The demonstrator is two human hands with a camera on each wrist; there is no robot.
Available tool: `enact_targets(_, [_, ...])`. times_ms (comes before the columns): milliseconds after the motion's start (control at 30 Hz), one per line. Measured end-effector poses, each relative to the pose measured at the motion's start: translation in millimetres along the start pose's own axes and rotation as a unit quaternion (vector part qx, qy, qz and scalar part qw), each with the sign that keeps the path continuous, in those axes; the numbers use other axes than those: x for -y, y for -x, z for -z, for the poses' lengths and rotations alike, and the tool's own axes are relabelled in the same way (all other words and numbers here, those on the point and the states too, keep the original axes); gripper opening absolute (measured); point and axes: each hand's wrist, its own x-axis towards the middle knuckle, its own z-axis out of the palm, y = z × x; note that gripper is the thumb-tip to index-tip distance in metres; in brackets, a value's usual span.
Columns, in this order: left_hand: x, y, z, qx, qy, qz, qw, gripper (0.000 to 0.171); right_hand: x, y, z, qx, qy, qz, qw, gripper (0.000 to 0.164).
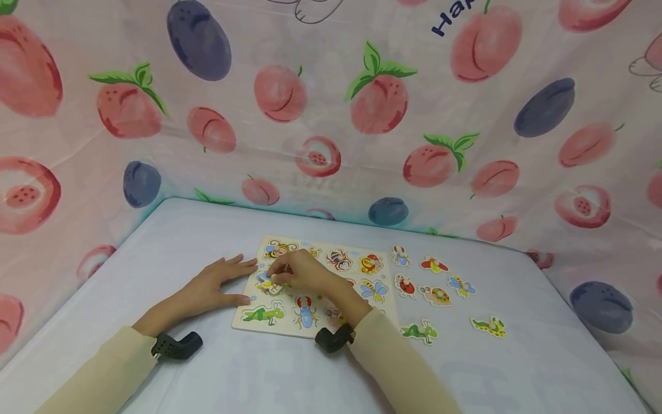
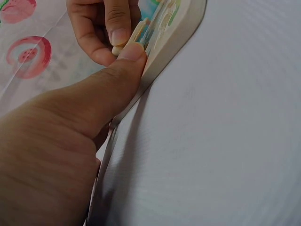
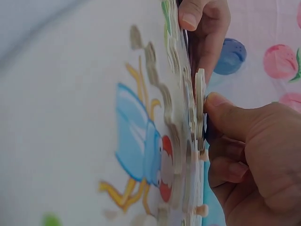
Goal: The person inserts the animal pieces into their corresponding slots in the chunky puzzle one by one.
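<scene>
A wooden insect puzzle board (image 1: 240,323) lies on the white table. My right hand (image 1: 305,273) is over its left part and pinches a puzzle piece (image 3: 201,103) between thumb and fingers. In the right wrist view that piece is seen edge-on, close against the board; whether it sits in its recess I cannot tell. At the board's left edge rests my left hand (image 1: 214,287), fingers extended and thumb (image 2: 127,61) touching the rim. A blue beetle picture (image 1: 306,313) and a green grasshopper picture (image 1: 264,313) show on the board's near row.
Right of the board lie several loose pieces: a beetle (image 1: 400,256), a ladybird (image 1: 405,286), a snail-like one (image 1: 435,295), a blue-winged insect (image 1: 461,286), a red-winged insect (image 1: 434,264), a grasshopper (image 1: 420,332) and a caterpillar (image 1: 489,326). Fruit-printed cloth (image 1: 320,190) hangs behind the table.
</scene>
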Motion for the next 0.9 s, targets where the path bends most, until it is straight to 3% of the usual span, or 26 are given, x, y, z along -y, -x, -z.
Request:
enact_targets(533, [-2.0,-1.1,-0.3,0.006,-0.002,0.015,0.9999,0.076,-6.8,0.6,-16.1,-0.052,-0.047,-0.038,0.997,0.016])
enact_targets(767, [-0.8,-1.5,0.1,0.007,-0.008,0.017,0.9998,0.076,-12.1,1.4,-21.3,-0.065,-0.1,-0.088,0.989,0.013])
enact_targets(900, [0.2,-1.3,-0.4,0.006,-0.006,0.015,0.9999,0.077,-13.4,1.1,-24.3,-0.082,-0.105,-0.082,0.988,0.01])
